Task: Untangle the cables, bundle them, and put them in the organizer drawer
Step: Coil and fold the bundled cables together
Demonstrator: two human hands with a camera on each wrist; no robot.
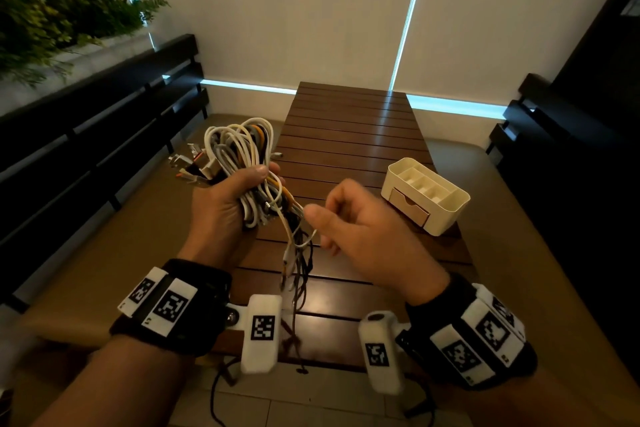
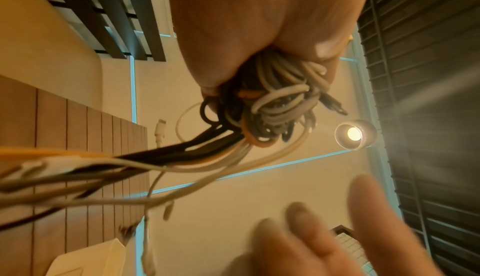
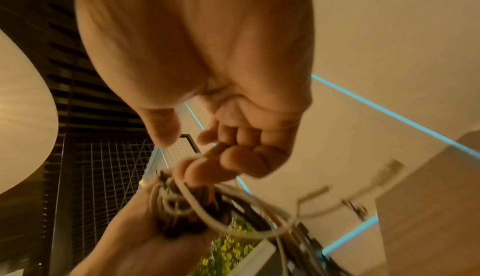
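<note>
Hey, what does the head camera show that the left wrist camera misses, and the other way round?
Only the head view shows the whole white organizer on the slatted wooden table, its small drawer closed, the plants at upper left, and both wrist rigs.

Only the left wrist view shows the lit ceiling lamp and the underside of the bundle, where the coils bunch below the palm.

Both show the left hand gripping the cable bundle, loose ends trailing from it, and the right hand close beside them.

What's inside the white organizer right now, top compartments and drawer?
The organizer shows open top compartments that look empty; their far corners are hidden by dividers. Its drawer is closed, so the inside cannot be seen.
</note>
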